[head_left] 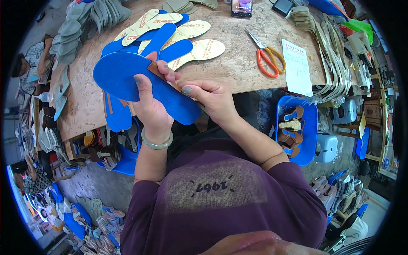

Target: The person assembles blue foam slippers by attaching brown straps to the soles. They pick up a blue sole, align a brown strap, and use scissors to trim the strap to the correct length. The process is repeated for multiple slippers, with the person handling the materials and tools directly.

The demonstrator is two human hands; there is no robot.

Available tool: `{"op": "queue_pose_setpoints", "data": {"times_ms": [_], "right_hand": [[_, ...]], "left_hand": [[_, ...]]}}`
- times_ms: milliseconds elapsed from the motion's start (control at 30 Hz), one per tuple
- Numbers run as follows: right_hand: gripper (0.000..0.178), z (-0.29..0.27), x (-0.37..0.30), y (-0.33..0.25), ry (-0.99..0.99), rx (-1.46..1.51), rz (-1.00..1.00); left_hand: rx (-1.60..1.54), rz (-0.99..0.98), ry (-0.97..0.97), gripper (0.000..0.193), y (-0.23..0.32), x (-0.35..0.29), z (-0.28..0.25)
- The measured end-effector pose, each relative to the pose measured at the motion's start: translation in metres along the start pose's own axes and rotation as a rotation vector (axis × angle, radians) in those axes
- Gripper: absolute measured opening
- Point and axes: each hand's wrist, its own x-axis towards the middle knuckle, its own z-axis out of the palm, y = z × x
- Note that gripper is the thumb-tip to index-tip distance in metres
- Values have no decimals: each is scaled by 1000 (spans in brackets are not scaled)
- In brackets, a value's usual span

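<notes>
A blue insole (114, 76) is tilted above the near edge of the workbench, held in my left hand (154, 110). The thumb lies across its blue face and the other fingers wrap its far edge. Along that edge runs a narrow brown strip (154, 70). My right hand (216, 101) pinches the strip at the insole's edge between thumb and forefinger, close to the left fingertips. Behind them lies a fanned pile of insoles, some blue, some showing a cream printed backing (208, 49). More blue insoles with brown edging (121, 115) hang over the bench edge at the left.
Scissors with red and yellow handles (270, 61) lie right of the pile, beside a written paper sheet (297, 68). A phone (241, 8) stands at the back. A blue bin (312, 136) of shoe parts sits below right. Another person (37, 63) is at far left.
</notes>
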Motion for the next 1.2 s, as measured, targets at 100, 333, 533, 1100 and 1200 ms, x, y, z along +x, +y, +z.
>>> {"op": "queue_pose_setpoints", "data": {"times_ms": [100,333,533,1100,1200], "right_hand": [[20,0,2,-3,-10,-7,-60],[20,4,-2,-3,-49,85,76],[20,-2,2,-9,-123,28,139],[20,1,18,-6,-6,-80,-188],[17,-8,11,-11,-41,-163,-169]], "left_hand": [[-5,2,8,48,2,-1,2],[5,11,10,49,3,-3,2],[-63,-20,-1,49,6,-4,4],[-67,-131,134,25,-24,-11,-3],[-61,-62,100,25,-15,-6,-6]]}}
